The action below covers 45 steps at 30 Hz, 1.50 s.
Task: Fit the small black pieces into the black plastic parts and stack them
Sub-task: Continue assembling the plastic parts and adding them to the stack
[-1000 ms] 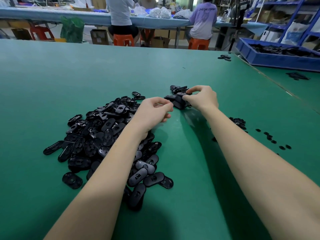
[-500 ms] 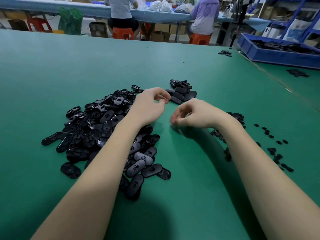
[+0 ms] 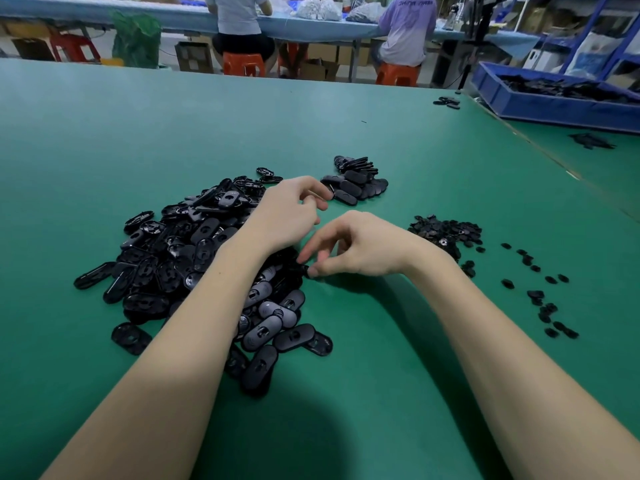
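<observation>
A big loose pile of oval black plastic parts [image 3: 194,258] lies on the green table, left of centre. A small stack of fitted parts [image 3: 356,183] sits beyond my hands. Small black pieces [image 3: 446,230] are heaped to the right, with more scattered pieces [image 3: 543,299] nearer the edge. My left hand [image 3: 289,213] hovers over the pile's far right side with curled fingers and nothing visible in them. My right hand [image 3: 360,244] reaches left to the pile's edge, where its thumb and fingertips pinch a black plastic part [image 3: 305,269], slightly blurred.
A blue bin [image 3: 561,102] of black parts stands at the far right, across a seam in the table. A few parts [image 3: 446,102] lie near the far edge. Two people sit on orange stools [image 3: 242,64] at another table behind.
My right hand left the small stack, drew back toward me and swung left to the edge of the big pile. My left hand stayed over the pile.
</observation>
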{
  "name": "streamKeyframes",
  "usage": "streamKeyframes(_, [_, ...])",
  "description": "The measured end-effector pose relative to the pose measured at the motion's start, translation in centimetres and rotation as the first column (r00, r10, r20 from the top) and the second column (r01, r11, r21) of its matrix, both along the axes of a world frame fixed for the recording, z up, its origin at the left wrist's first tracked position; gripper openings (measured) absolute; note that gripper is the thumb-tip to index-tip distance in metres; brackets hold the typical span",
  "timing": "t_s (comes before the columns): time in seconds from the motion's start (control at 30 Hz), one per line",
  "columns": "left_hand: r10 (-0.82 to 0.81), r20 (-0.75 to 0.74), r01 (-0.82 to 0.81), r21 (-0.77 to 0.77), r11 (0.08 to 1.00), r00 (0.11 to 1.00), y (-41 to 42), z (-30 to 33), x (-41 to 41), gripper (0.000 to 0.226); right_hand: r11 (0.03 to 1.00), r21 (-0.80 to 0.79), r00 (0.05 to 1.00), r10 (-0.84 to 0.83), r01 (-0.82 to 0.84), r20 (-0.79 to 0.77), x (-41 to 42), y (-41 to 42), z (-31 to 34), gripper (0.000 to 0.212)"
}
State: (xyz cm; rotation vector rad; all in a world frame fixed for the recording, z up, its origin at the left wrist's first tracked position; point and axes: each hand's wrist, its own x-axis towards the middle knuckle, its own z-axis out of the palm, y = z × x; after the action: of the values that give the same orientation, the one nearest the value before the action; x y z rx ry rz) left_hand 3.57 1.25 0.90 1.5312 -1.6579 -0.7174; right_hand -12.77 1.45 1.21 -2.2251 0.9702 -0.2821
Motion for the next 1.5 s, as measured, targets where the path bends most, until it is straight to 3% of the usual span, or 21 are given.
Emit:
streamKeyframes(0.1, [-0.009,-0.001,0.009,0.004,1.0,1.0,0.0,-0.1,0.1,0.036,0.998,-0.03,0.998,-0.052,0.053,0.03,-0.6,-0.3,0.0,0.006])
streamKeyframes(0.4, [-0.092,0.007,0.091,0.042,0.995,0.996,0.6,-0.1,-0.1,0.022,0.947,0.014,0.946,-0.32,0.32,0.05,-4.6,-2.1,0.8,0.006])
streamKeyframes(0.5, [-0.134,0.094,0.132,0.024,0.991,0.987,0.8,-0.1,-0.3,0.017,0.926,0.03,0.923,-0.378,0.377,0.069,-5.7,-2.2,1.0,0.008])
streamKeyframes(0.7, [-0.244,0.246,0.254,-0.01,0.967,0.938,1.3,-0.2,-1.1,0.046,0.926,0.054,0.92,-0.377,0.373,0.104,-6.5,-2.2,1.7,0.012])
streamKeyframes(0.97, [-0.177,0.217,0.213,-0.154,0.965,0.96,1.1,-0.2,-1.7,0.022,0.929,0.082,0.918,-0.37,0.361,0.145,-6.6,-2.1,1.6,0.008])
streamKeyframes(1.17, [-0.176,0.222,0.214,-0.157,0.964,0.959,1.2,-0.2,-1.8,0.02,0.911,0.14,0.884,-0.411,0.389,0.222,-6.4,-1.9,1.5,0.011])
streamKeyframes(1.3, [-0.173,0.164,0.192,-0.107,0.976,0.971,1.3,0.1,-2.3,0.01,0.904,0.155,0.871,-0.426,0.398,0.245,-6.2,-1.9,1.5,0.014])
streamKeyframes(1.43, [-0.168,-0.041,0.17,0.07,0.983,0.985,1.3,0.2,-2.3,0.014,0.883,0.143,0.861,-0.468,0.447,0.202,-6.4,-1.8,1.7,0.011])
streamKeyframes(1.5, [-0.154,-0.119,0.167,0.108,0.98,0.981,1.4,0.3,-2.1,0.018,0.845,0.061,0.833,-0.534,0.531,0.141,-7.1,-2.1,1.9,0.012])
